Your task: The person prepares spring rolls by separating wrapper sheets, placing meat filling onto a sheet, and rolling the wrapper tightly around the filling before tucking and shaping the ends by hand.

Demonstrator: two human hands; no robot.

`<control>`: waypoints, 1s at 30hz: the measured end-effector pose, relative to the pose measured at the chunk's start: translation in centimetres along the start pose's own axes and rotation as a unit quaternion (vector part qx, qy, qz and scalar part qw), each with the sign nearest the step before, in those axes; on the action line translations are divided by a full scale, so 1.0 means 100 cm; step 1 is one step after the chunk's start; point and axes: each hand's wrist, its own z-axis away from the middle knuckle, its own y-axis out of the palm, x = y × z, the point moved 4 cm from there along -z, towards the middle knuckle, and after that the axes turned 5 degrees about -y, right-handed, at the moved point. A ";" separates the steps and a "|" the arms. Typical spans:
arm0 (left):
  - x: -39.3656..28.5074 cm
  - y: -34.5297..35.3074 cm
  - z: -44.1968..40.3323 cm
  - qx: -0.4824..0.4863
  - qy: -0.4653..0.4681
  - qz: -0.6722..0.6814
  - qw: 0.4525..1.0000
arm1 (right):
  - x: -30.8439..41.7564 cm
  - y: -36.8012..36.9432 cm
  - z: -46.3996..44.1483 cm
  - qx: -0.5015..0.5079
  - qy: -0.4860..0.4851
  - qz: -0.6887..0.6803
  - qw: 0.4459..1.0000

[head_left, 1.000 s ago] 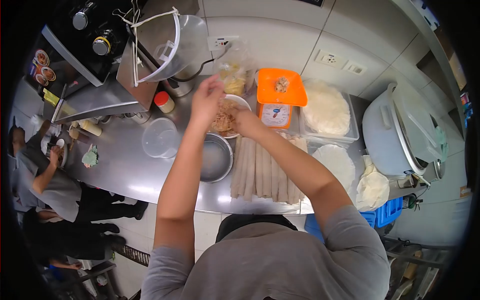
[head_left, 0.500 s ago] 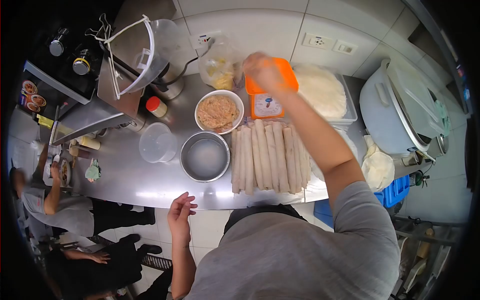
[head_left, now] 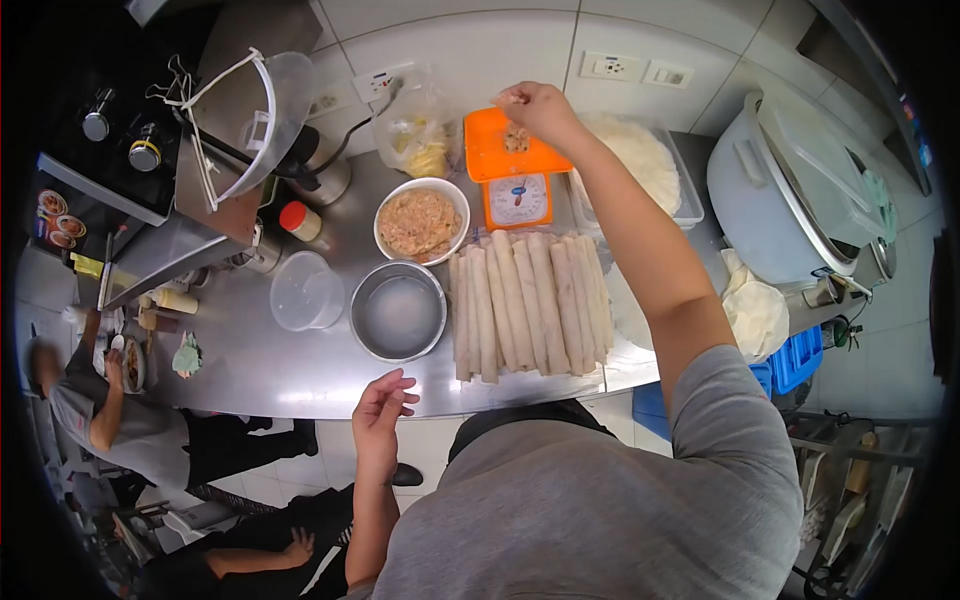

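Above the orange kitchen scale (head_left: 480, 155), my right hand (head_left: 540, 112) is closed, fingertips pinching a bit of pinkish ground meat mixture (head_left: 512, 99). A small lump of meat mixture (head_left: 516, 140) lies on the scale's tray, just below that hand. The scale's dial (head_left: 519, 200) faces me. My left hand (head_left: 382, 408) hangs off the counter's front edge with loosely curled fingers apart, holding nothing. To the left of the scale stands a white bowl of meat mixture (head_left: 422, 222). Long pale wrapped rolls (head_left: 530, 305) lie stacked in front of the scale.
Beside the rolls are a metal bowl of cloudy liquid (head_left: 398, 312) and a clear plastic tub (head_left: 306, 290). Wrapper sheets (head_left: 635, 165) fill a container at the back right, near a large pot (head_left: 740, 190). Other people (head_left: 120, 410) are at the left.
The view has shifted slightly. My right hand has drawn back a little from over the tray, exposing the meat lump there. My left hand stays off the counter edge.
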 end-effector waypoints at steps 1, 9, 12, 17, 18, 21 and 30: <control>0.002 0.000 0.001 0.000 -0.006 0.004 1.000 | -0.003 0.010 -0.003 0.007 0.002 -0.065 0.998; 0.007 0.016 0.004 0.028 -0.012 0.032 0.999 | -0.005 0.188 0.041 0.135 -0.146 -0.023 0.980; 0.004 0.011 0.012 0.005 -0.009 0.041 0.999 | -0.033 0.224 0.041 0.127 -0.073 -0.018 0.989; 0.029 -0.017 0.025 -0.044 -0.024 0.057 0.997 | -0.036 0.215 0.044 0.174 -0.248 0.190 0.934; 0.032 -0.020 0.026 -0.051 -0.027 0.061 0.996 | -0.031 0.213 0.046 0.156 -0.250 0.216 0.931; 0.033 -0.026 0.023 -0.066 -0.027 0.069 0.995 | -0.019 0.199 0.041 0.124 -0.249 0.240 0.930; 0.012 -0.017 -0.006 -0.038 0.010 0.054 0.998 | 0.008 0.148 -0.004 0.215 0.064 -0.203 0.953</control>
